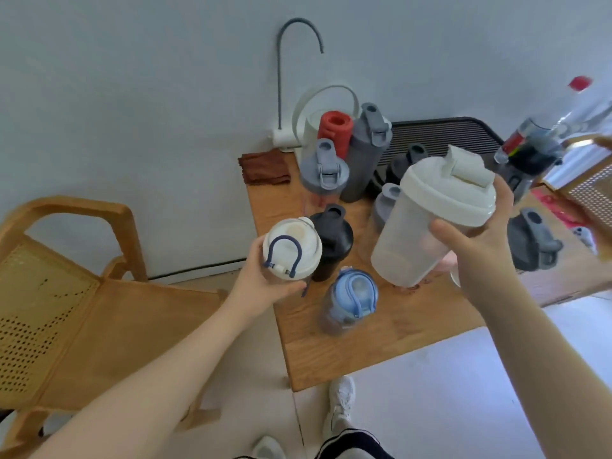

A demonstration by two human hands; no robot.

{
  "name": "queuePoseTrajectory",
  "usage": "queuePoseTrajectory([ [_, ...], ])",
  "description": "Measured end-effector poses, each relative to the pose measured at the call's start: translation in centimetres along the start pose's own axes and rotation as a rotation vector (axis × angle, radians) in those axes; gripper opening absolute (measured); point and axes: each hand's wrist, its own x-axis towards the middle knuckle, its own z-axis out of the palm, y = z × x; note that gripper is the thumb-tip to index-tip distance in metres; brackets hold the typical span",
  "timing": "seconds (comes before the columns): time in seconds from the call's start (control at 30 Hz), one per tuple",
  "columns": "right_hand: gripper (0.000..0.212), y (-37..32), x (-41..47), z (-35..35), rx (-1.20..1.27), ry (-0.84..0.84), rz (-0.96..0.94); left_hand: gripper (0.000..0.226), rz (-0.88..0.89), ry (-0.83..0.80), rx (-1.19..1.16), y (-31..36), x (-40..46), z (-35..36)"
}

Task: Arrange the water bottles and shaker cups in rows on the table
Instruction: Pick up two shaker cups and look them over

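Note:
My left hand [265, 283] grips a white-lidded bottle with a blue loop strap [291, 248], held at the table's left edge. My right hand [477, 240] holds a frosted shaker cup with a cream lid [430, 220], tilted and lifted above the wooden table [381, 342]. On the table stand a black shaker [332, 240], a blue bottle [351, 301], a grey-lidded clear shaker [323, 172], a tall grey shaker [364, 154], a red bottle [334, 130], and a dark shaker with a grey lid [530, 241]. A further grey lid [385, 203] and a dark one [404, 164] peek out behind the lifted cup.
A brown cloth [263, 168] lies at the table's back left corner. A white dispenser with a curved grey spout [288, 94] and a black ribbed tray [443, 137] sit at the back. A wooden chair [82, 293] stands left of the table. A clear red-capped bottle [583, 104] is at the far right.

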Motion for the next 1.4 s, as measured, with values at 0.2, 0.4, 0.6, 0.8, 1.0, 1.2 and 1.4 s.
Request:
queuePoseTrajectory([
  [0.2, 0.098, 4.4, -7.1, -2.1, -0.232, 0.132, 0.025, 0.081, 0.053, 0.023, 0.053, 0.1, -0.3, 0.5],
  [0.4, 0.099, 10.2, -11.1, -0.6, -0.382, 0.094, 0.031, 0.084, 0.128, -0.001, 0.112, 1.7, -1.1, -0.5],
  [0.6, 0.098, 11.9, -10.2, -0.6, -0.379, 0.097, 0.108, 0.083, 0.18, 0.051, 0.149, 4.1, -1.2, -0.5],
  [0.8, 0.115, 10.1, -9.8, -1.4, -0.483, -0.052, 0.065, 0.089, 0.285, 0.029, 0.435, 6.4, -0.6, -0.4],
  [1.0, 0.092, 8.9, -8.4, -2.1, -0.818, -0.257, 0.046, 0.078, 0.244, 0.081, 0.485, 6.5, -0.9, 0.9],
  [1.2, 0.1, 8.2, -7.1, -3.0, -0.947, -0.406, 0.048, 0.075, 0.187, 0.129, 0.498, 6.7, -1.7, 1.6],
  [1.4, 0.107, 6.4, -5.3, -4.2, -1.157, -0.523, -0.036, 0.075, 0.068, 0.087, 0.536, 8.0, -0.4, 0.7],
])
